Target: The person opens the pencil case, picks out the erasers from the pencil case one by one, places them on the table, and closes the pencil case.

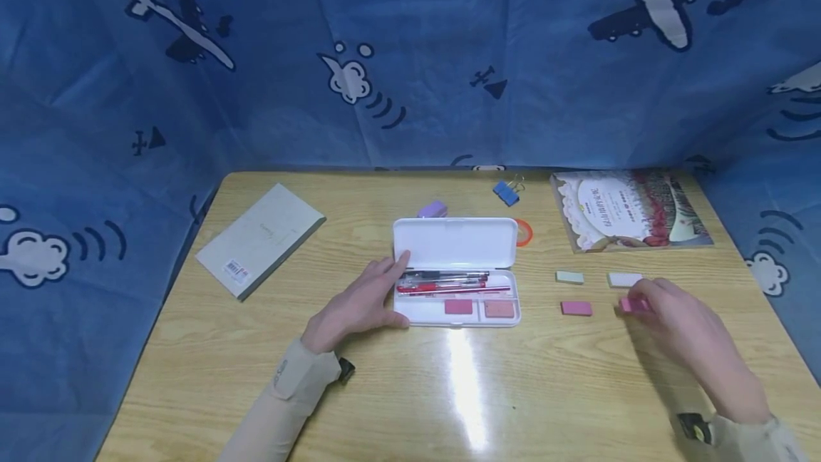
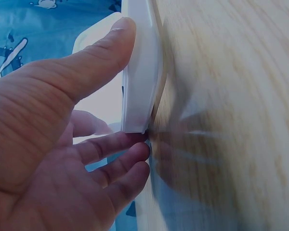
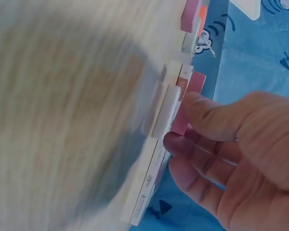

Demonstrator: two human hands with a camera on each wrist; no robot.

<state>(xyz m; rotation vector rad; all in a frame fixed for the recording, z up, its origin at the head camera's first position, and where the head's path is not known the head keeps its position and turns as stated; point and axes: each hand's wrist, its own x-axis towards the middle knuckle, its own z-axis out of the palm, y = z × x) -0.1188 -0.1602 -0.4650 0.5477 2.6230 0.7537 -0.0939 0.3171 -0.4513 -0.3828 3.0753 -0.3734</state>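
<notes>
A white pencil case [image 1: 454,242] lies with its lid raised. My left hand [image 1: 359,303] holds its left end, thumb [image 2: 103,55] along the near side and the other fingers around the end. Inside are a red pen [image 1: 442,287], other pens, a dark pink eraser [image 1: 458,306] and a lighter pink eraser [image 1: 499,309]. At the right, my right hand [image 1: 689,326] pinches a pink eraser [image 3: 197,83] between thumb and fingers, just off the table. Close by lie a white eraser [image 1: 624,279], a pale green eraser [image 1: 569,277] and another pink eraser [image 1: 576,309].
A grey-green notebook [image 1: 259,237] lies at the left. Behind the case are a purple object [image 1: 432,209], an orange ring [image 1: 524,232] and a blue binder clip [image 1: 507,192]. A picture-covered book [image 1: 631,209] lies at the back right. Blue cloth [image 1: 423,13] surrounds the table.
</notes>
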